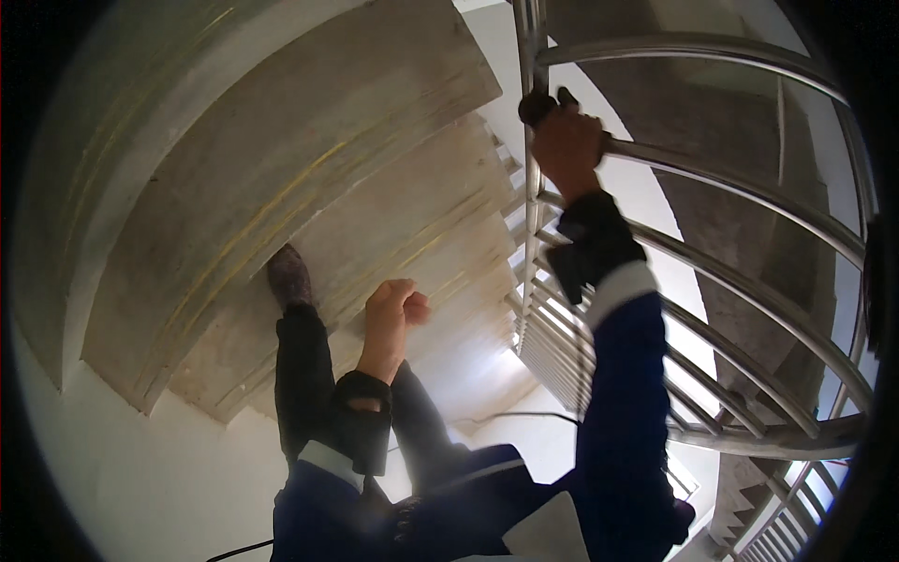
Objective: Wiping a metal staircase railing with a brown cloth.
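Note:
My right hand is closed around a dark object, whose rounded end shows beside a post of the stainless steel stair railing. The object's kind is too dark to tell, and the fingers overlap the railing. Lower and nearer the middle, my left hand is curled over the concrete stairs, its fingers slightly blurred, with nothing visible in it. Dark bands circle both wrists. A cable hangs from the right wrist's band.
One dark shoe stands on a stair tread with worn yellow lines. A white wall borders the steps at the lower left. To the right, curved steel rails run past the stairwell, with another flight of steps at the lower right.

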Action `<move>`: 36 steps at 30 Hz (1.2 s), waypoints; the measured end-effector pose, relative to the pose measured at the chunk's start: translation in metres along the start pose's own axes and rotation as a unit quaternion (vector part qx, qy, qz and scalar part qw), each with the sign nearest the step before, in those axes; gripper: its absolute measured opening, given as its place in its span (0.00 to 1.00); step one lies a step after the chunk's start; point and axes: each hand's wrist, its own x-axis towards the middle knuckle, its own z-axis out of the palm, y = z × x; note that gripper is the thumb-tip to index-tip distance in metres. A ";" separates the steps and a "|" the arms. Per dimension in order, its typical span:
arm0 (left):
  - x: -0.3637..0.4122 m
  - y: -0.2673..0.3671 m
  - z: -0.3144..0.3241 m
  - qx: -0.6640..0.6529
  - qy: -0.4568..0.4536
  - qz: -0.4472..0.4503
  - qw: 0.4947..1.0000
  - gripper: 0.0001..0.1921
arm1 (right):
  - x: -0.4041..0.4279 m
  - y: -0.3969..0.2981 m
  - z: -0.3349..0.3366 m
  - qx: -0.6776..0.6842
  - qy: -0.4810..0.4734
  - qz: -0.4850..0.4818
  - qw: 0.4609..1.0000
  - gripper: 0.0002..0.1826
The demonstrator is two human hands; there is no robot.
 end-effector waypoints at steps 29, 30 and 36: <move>-0.010 -0.023 0.009 0.053 0.023 -0.048 0.997 0.07 | -0.048 -0.042 0.117 0.037 0.191 -0.128 0.973 0.08; -0.012 -0.021 0.004 0.052 0.028 -0.046 0.997 0.07 | -0.065 -0.051 0.125 0.051 0.120 -0.111 0.985 0.09; -0.015 -0.013 0.007 0.049 0.018 -0.036 0.998 0.07 | -0.177 -0.030 0.168 0.221 -0.115 0.029 0.968 0.09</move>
